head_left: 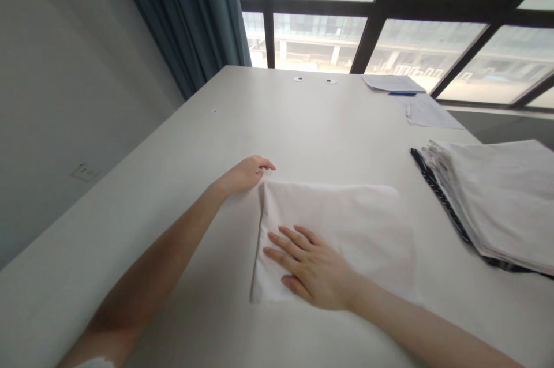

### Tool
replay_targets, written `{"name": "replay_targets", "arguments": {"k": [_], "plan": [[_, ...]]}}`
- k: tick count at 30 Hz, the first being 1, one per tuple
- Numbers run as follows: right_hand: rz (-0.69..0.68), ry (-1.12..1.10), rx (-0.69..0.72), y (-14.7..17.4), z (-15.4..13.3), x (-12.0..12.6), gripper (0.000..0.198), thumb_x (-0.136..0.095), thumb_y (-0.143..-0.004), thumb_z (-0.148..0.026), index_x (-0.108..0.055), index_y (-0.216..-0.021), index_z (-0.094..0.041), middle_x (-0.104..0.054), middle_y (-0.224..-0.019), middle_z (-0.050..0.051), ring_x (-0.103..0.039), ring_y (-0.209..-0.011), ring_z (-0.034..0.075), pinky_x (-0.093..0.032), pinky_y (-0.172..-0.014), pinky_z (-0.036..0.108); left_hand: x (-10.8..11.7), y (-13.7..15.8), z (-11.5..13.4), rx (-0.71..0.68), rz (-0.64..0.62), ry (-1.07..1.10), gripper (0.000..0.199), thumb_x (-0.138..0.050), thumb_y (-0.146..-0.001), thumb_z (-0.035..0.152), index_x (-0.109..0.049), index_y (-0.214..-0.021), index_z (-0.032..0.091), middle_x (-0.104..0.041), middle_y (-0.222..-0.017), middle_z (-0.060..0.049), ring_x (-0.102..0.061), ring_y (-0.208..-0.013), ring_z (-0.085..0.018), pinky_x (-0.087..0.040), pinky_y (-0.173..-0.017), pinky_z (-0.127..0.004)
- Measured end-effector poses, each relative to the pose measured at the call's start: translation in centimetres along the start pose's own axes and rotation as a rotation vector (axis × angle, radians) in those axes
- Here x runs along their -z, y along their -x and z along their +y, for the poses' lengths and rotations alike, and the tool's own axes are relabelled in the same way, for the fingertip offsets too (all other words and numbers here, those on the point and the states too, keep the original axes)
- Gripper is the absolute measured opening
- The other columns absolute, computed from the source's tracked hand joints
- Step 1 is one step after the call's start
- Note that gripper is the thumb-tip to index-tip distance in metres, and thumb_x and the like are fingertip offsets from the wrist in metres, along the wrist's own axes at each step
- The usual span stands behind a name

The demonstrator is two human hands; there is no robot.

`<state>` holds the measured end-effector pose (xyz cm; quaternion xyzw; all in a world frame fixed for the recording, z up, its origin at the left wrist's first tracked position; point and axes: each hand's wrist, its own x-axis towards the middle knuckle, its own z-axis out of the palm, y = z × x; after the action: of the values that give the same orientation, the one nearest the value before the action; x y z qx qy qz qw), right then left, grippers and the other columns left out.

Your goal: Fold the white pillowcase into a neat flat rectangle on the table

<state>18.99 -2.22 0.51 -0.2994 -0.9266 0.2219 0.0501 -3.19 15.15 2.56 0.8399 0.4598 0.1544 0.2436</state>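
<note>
Two bare hands work over a white desk (346,131) in the head view. On the person's right, just past the cloth being handled, lies a stack of folded white fabric (506,195), its layered edges bunched at the near-left side; a black piece with light markings (438,192) shows beneath it along the rim. Farther back on the same side are some papers (389,82) with a blue pen (402,93) across their near edge, and another sheet (437,112) below them. Two round fittings (331,82) sit near the far edge of the desk. Beyond stand a dark-framed window (322,7) and a blue curtain (203,10); a socket (85,172) is set in the pale wall (52,68) at left.

The white cloth (346,212) lies flat on the desk in front of the person, folded to a rough rectangle. Its surface is mostly smooth with faint creases, and a folded layer runs along its left edge. The right hand (318,273) and its forearm cover part of the near side.

That hand's grip is released: palm down, fingers spread on the cloth. The left hand (246,173) is beside the far-left corner, fingers loosely bent, its grip slack; whether it touches the fabric I cannot tell.
</note>
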Motion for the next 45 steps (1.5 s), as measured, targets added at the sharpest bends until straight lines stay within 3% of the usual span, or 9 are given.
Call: {"name": "replay_targets", "arguments": {"k": [3, 10, 15, 20, 24, 28, 33, 38, 45], "plan": [[-0.001, -0.021, -0.002, -0.1, -0.7, -0.1, 0.054, -0.027, -0.102, -0.044, -0.027, -0.153, -0.026, -0.018, -0.161, 0.002, -0.01, -0.149, 0.022, -0.009, -0.121, 0.045, -2.3, 1.2, 2.8, -0.163, 0.187, -0.084, 0.038, -0.04, -0.087, 0.01, -0.064, -0.117, 0.017, -0.065, -0.118, -0.007, -0.057, -0.114, -0.019, -0.041, -0.105, -0.036], [-0.005, -0.122, -0.011, -0.1, -2.4, -0.3, 0.052, -0.032, -0.102, -0.04, -0.032, -0.151, -0.022, -0.019, -0.161, 0.006, -0.01, -0.149, 0.025, -0.011, -0.12, 0.047, -7.8, 2.4, 3.9, -0.235, 0.225, -0.476, 0.037, -0.037, -0.101, 0.032, -0.056, -0.131, 0.022, -0.054, -0.139, -0.01, -0.041, -0.136, -0.026, -0.026, -0.114, -0.049], [0.097, -0.279, 0.015, 0.7, -0.9, 3.1, 0.032, -0.044, -0.098, -0.024, -0.059, -0.125, -0.021, -0.06, -0.135, 0.004, -0.047, -0.13, 0.015, -0.032, -0.112, 0.033, -7.7, 2.4, 3.5, -0.234, 0.23, -0.505, 0.038, -0.034, -0.101, 0.033, -0.054, -0.132, 0.022, -0.055, -0.139, -0.008, -0.042, -0.135, -0.024, -0.024, -0.115, -0.048], [0.476, 0.042, -0.335, 1.7, 4.4, 6.6, 0.03, -0.041, -0.095, -0.015, -0.062, -0.115, -0.019, -0.067, -0.118, 0.008, -0.057, -0.113, 0.021, -0.04, -0.099, 0.039, -7.7, 2.6, 3.6, -0.284, 0.21, -0.541, 0.043, -0.031, -0.102, 0.034, -0.045, -0.14, 0.019, -0.048, -0.146, -0.009, -0.037, -0.139, -0.025, -0.023, -0.115, -0.047], [0.373, 0.296, -0.63, 2.7, 8.5, 6.8, 0.03, -0.038, -0.098, -0.025, -0.067, -0.102, -0.019, -0.069, -0.106, 0.01, -0.06, -0.102, 0.026, -0.041, -0.089, 0.041, -7.6, 2.7, 3.5, -0.283, 0.187, -0.556, 0.045, -0.029, -0.102, 0.036, -0.043, -0.142, 0.018, -0.045, -0.149, -0.009, -0.035, -0.14, -0.025, -0.021, -0.115, -0.047], [0.274, 0.347, -0.754, 4.1, 10.5, 6.3, 0.038, -0.037, -0.099, -0.041, -0.066, -0.092, -0.019, -0.069, -0.095, 0.009, -0.062, -0.092, 0.025, -0.04, -0.081, 0.038, -7.5, 2.7, 3.5, -0.304, 0.169, -0.543, 0.046, -0.031, -0.102, 0.037, -0.04, -0.144, 0.02, -0.042, -0.15, -0.01, -0.033, -0.141, -0.025, -0.019, -0.115, -0.048], [0.305, 0.329, -0.707, 4.6, 10.4, 6.7, 0.038, -0.04, -0.095, -0.048, -0.066, -0.092, -0.021, -0.069, -0.098, 0.009, -0.06, -0.095, 0.026, -0.038, -0.083, 0.041, -7.2, 2.8, 3.7, -0.331, 0.116, -0.526, 0.057, -0.037, -0.099, 0.048, -0.033, -0.148, 0.018, -0.038, -0.152, -0.013, -0.031, -0.142, -0.028, -0.014, -0.116, -0.049], [0.255, 0.215, -0.589, 2.2, 9.0, 7.0, 0.037, -0.034, -0.099, -0.039, -0.066, -0.099, -0.02, -0.069, -0.1, 0.01, -0.061, -0.094, 0.023, -0.04, -0.084, 0.038, -7.0, 2.8, 3.9, -0.331, 0.083, -0.521, 0.065, -0.04, -0.096, 0.055, -0.033, -0.148, 0.017, -0.038, -0.152, -0.014, -0.03, -0.143, -0.028, -0.013, -0.117, -0.05], [0.319, 0.345, -0.477, -0.5, 8.3, 4.0, 0.039, -0.029, -0.102, -0.031, -0.059, -0.126, -0.021, -0.061, -0.13, 0.011, -0.053, -0.117, 0.026, -0.039, -0.094, 0.042, -7.2, 2.8, 4.0, -0.352, 0.075, -0.529, 0.069, -0.041, -0.095, 0.057, -0.032, -0.149, 0.016, -0.038, -0.152, -0.014, -0.029, -0.143, -0.028, -0.011, -0.117, -0.049]]}}
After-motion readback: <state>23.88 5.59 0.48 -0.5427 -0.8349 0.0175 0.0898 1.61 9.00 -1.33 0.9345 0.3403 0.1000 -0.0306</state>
